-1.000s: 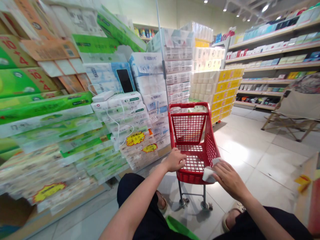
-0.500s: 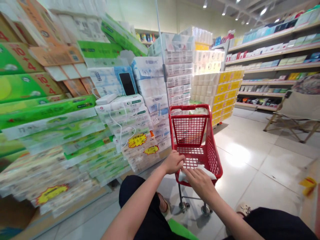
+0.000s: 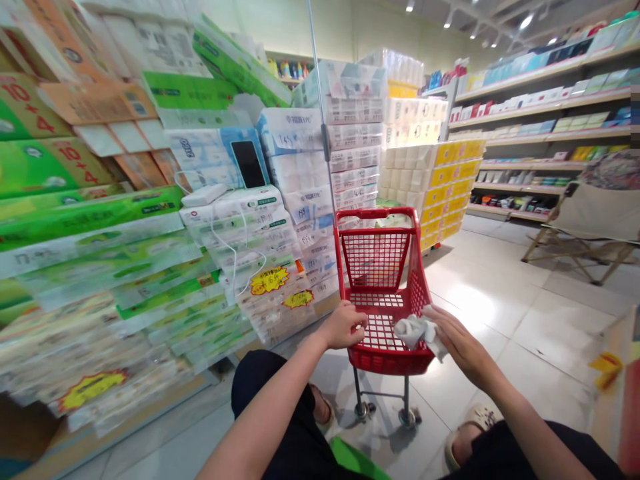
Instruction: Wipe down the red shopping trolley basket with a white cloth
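Observation:
A small red shopping cart (image 3: 387,363) with grid walls stands on the floor between my knees. My left hand (image 3: 345,325) is closed over the cart's near left rim, its fingers curled inward. At the near right corner, my right hand (image 3: 457,343) grips a crumpled white cloth (image 3: 415,330) against the rim. Part of the cloth bunches inside the basket and part hangs outside. My right fingers are stretched along the outer side of the cart, and the thumb is hidden.
Stacked tissue packs (image 3: 270,220) rise on the left, with a phone (image 3: 249,165) and a white cable on top. Yellow and white packs (image 3: 450,193) stand behind the cart. At right are a folding chair (image 3: 595,220) and stocked shelves (image 3: 540,133).
My right hand has moved with the cloth from the cart's near rim rightward to the right corner, and the cloth is now more bunched. My left hand stays on the left rim.

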`<state>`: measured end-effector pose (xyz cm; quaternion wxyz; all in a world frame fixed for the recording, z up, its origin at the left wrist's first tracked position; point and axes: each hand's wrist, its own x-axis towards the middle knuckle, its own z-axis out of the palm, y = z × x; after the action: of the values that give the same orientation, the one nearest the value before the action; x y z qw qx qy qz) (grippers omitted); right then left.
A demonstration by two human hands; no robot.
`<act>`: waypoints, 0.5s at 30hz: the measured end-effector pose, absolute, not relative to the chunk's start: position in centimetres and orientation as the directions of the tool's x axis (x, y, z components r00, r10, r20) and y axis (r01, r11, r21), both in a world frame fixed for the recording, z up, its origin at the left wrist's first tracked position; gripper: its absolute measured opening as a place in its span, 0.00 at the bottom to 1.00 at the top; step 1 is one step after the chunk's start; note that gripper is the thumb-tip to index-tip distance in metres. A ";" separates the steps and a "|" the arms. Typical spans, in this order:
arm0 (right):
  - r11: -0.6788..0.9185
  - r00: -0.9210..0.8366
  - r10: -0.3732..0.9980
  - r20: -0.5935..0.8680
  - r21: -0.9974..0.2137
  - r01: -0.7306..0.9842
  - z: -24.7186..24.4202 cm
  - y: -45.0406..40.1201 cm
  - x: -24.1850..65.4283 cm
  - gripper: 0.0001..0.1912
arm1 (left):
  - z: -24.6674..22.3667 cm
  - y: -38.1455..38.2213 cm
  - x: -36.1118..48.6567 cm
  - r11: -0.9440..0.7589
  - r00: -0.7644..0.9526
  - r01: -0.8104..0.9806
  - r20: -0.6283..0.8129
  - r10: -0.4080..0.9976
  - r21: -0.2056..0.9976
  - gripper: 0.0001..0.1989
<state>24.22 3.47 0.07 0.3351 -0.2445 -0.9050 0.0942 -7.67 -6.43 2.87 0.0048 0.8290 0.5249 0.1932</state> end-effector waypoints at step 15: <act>0.737 -0.412 0.648 0.640 -0.391 0.551 2.1 -0.5 23.0 0.12 | 3.3 -7.4 -8.9 -0.418 0.346 0.884 0.307 0.886 0.208 0.07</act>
<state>23.05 -0.48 2.11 0.4075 -0.3580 -0.8380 0.0595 -8.89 -7.42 3.28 0.0026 0.8205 0.5395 0.1890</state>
